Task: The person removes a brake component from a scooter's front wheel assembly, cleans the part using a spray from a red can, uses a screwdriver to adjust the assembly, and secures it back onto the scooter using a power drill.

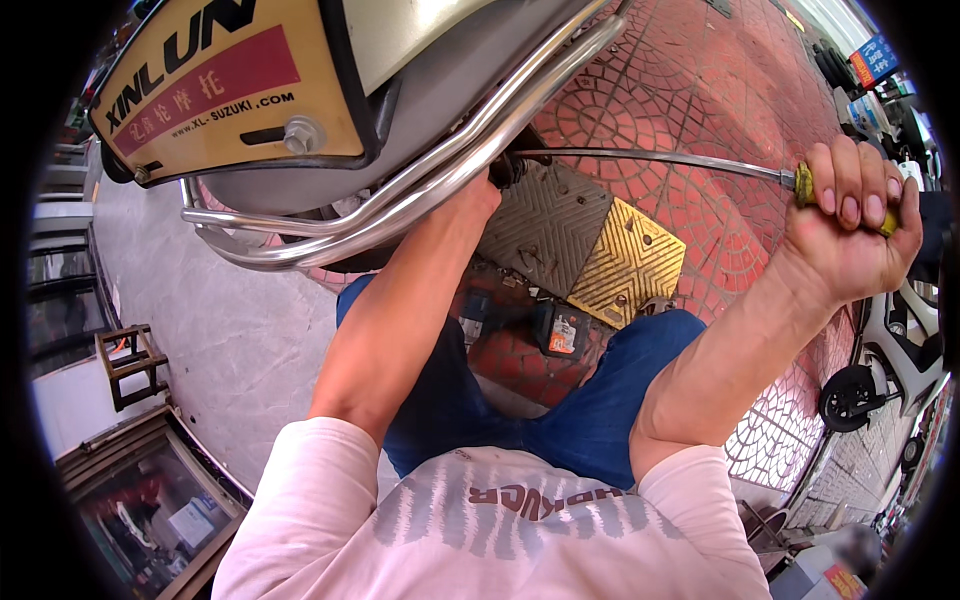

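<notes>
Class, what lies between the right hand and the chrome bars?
In the head view, a steel shaft runs from the right hand toward the bars, above red paving.

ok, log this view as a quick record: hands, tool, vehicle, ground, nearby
left hand: at the chrome bars, partly hidden; grip can't be told
right hand: closed around the tool's yellow handle
tool: long metal shaft, roughly level in view; tip unclear
vehicle: plate above the chrome bars
ground: red paving, grey floor to the left
nearby: black-and-yellow ramp; black box between the knees; white scooter, far right
</notes>
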Demonstrator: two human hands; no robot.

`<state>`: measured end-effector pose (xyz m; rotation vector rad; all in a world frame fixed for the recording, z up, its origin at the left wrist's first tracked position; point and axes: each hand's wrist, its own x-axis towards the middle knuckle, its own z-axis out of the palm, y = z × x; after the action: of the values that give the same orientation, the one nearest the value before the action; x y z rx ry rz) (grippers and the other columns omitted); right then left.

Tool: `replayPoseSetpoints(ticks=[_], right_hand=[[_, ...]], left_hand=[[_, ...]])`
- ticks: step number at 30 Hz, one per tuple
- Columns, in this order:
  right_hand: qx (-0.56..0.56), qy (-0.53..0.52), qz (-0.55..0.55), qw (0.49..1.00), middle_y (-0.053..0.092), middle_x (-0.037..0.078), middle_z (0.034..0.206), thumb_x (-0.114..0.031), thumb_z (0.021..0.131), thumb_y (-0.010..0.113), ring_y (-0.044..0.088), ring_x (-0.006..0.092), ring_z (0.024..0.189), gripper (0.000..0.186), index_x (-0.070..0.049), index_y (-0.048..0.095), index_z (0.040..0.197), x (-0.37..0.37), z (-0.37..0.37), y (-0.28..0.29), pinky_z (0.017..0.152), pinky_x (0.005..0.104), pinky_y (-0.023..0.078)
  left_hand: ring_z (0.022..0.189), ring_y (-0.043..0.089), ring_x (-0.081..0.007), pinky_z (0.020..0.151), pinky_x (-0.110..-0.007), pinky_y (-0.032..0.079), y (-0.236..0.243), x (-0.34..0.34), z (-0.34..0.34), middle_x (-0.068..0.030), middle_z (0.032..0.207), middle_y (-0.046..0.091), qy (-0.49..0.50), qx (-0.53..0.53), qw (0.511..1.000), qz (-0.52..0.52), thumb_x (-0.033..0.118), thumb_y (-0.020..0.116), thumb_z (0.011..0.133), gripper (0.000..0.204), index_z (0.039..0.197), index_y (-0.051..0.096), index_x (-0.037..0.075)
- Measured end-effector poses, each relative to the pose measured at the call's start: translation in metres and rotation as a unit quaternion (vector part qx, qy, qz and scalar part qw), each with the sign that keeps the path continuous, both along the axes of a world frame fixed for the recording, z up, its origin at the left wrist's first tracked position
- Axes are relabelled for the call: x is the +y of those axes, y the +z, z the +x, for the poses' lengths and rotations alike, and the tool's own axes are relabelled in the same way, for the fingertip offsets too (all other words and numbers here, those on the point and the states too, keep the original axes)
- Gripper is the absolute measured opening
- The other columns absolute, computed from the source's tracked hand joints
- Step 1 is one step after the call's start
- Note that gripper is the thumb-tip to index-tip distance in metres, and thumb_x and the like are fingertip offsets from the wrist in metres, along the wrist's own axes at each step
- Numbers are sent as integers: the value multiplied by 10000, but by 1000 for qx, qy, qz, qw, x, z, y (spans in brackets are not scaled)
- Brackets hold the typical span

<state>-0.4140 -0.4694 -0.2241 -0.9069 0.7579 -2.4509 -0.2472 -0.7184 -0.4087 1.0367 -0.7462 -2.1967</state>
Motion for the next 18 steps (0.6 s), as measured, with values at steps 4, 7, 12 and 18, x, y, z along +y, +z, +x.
replayPoseSetpoints(ticks=[4,7,12,18], right_hand=[[-30,-44,0,999,461,-36,611,-228,956,599,400,114,556,229,-109,566,763,2,2,-1,526,297,335],[-44,-76,-3,996,459,-35,610,-227,955,605,398,113,553,227,-111,559,765,1,2,-6,525,294,336],[13,8,-36,999,476,-39,635,-267,981,605,399,99,542,236,-126,546,801,6,-7,-8,541,283,353],[102,168,-108,974,488,-59,660,-341,953,689,409,79,555,256,-145,547,867,6,-23,-27,571,261,366]], left_hand=[[956,690,-309,738,-685,596,1,1,-4,-75,1148,663,8,-8,1000,-15,426,717,975,405,1259,622,152],[960,689,-309,742,-686,596,2,4,-6,-76,1150,663,8,-19,999,-25,428,721,972,411,1260,622,152],[967,688,-310,747,-687,595,15,9,-5,-79,1154,663,-34,-44,998,-11,430,728,966,419,1262,621,152],[1013,675,-340,753,-673,598,1,-13,2,-93,1196,660,-122,-20,991,44,451,775,921,477,1272,633,161]])
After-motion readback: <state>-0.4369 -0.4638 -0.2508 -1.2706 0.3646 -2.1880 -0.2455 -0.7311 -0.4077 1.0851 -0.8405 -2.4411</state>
